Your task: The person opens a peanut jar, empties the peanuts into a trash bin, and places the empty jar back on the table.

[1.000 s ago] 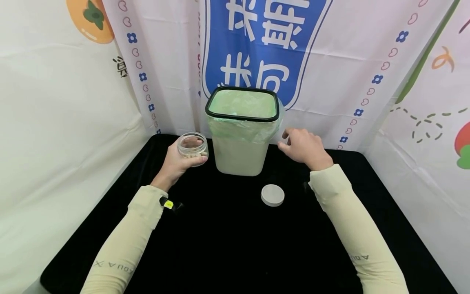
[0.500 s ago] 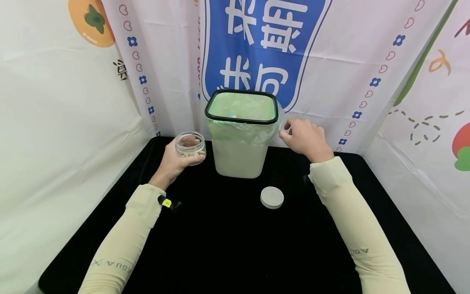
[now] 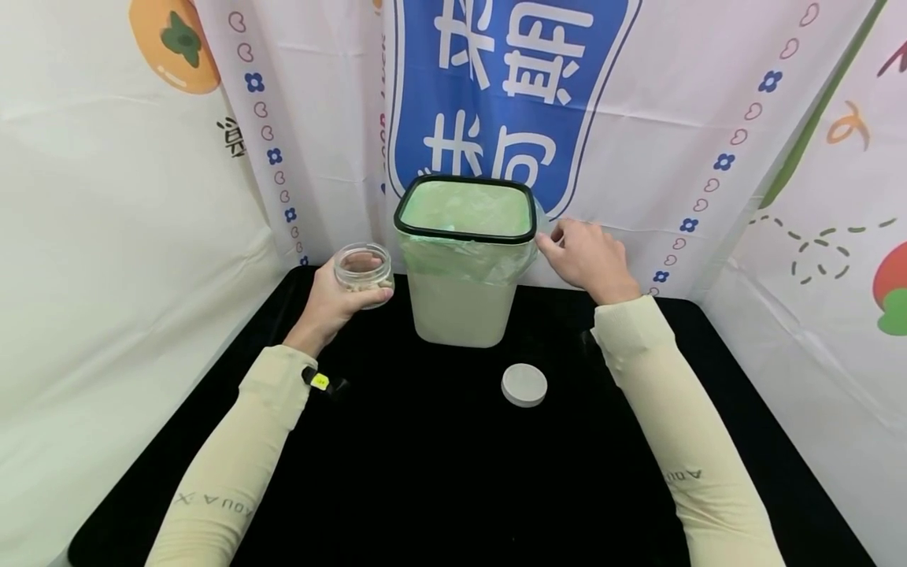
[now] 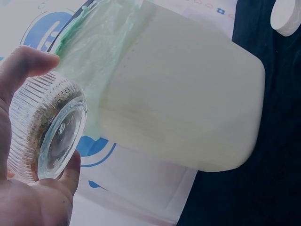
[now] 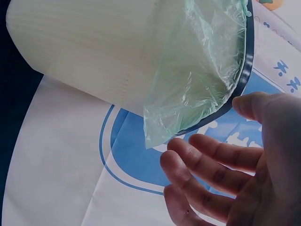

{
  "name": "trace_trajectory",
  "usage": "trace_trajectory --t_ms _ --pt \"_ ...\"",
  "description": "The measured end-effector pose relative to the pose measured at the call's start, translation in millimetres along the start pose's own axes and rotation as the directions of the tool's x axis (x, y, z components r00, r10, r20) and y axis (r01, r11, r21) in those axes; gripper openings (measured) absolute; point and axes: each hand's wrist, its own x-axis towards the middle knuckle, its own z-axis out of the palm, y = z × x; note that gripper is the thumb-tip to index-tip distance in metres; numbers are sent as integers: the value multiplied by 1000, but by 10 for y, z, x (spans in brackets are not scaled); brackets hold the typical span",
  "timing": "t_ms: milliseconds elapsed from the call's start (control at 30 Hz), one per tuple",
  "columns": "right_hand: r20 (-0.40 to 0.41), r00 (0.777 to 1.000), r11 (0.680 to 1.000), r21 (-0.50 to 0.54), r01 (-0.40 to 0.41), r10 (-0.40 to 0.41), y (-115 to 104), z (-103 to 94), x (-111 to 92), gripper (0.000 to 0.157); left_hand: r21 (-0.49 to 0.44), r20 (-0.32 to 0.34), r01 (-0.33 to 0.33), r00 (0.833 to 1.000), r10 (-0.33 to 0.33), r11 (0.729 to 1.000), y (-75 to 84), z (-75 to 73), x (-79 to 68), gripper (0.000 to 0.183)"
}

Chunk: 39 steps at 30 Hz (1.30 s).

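Note:
In my left hand (image 3: pixel 327 298) I grip a clear glass jar (image 3: pixel 364 277) without its lid, mouth up and raised beside the bin. Small pale pieces lie in its bottom; in the left wrist view the ribbed wall and round base of the jar (image 4: pixel 54 127) show between thumb and fingers. A cream bin (image 3: pixel 462 307) with a black rim and pale green liner (image 3: pixel 460 205) stands at the back. At its right rim is my right hand (image 3: pixel 588 256), the thumb tip right by the black rim (image 5: pixel 243 77), fingers loosely bent and holding nothing.
A round white lid (image 3: pixel 524 385) lies on the black tablecloth (image 3: pixel 425 465) in front of the bin, to the right. Printed white cloth walls (image 3: pixel 659 110) enclose the table at the back and on both sides.
My left hand has lifted the jar slightly and shifted it a little left. My right hand has risen and come in to the bin's right rim. The lid stays on the table.

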Motion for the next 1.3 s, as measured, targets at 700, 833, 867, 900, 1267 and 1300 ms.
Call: trace_trajectory --t_ms 700,833,867,900,1267,1300 --pt "-32 999 1000 21 5 -4 -161 -94 113 48 23 -33 3 999 -2 1000 9 -106 25 67" --pt "-28 1000 1000 -1 -1 1 -227 -131 178 49 17 -32 2 999 -1 1000 39 -103 51 68" --pt "-27 1000 1000 -6 -4 4 -241 -133 196 52 20 -31 1 1000 0 1000 45 -100 61 68" --pt "-26 1000 1000 -11 -7 7 -252 -137 212 54 21 -32 1 999 -1 1000 52 -98 71 68" --pt "3 999 999 -4 -43 43 -335 -124 302 52 56 -45 -1 999 4 998 176 -103 169 65" --pt "8 999 999 -6 -50 50 -338 -120 311 50 57 -44 -4 999 6 998 191 -103 179 65"
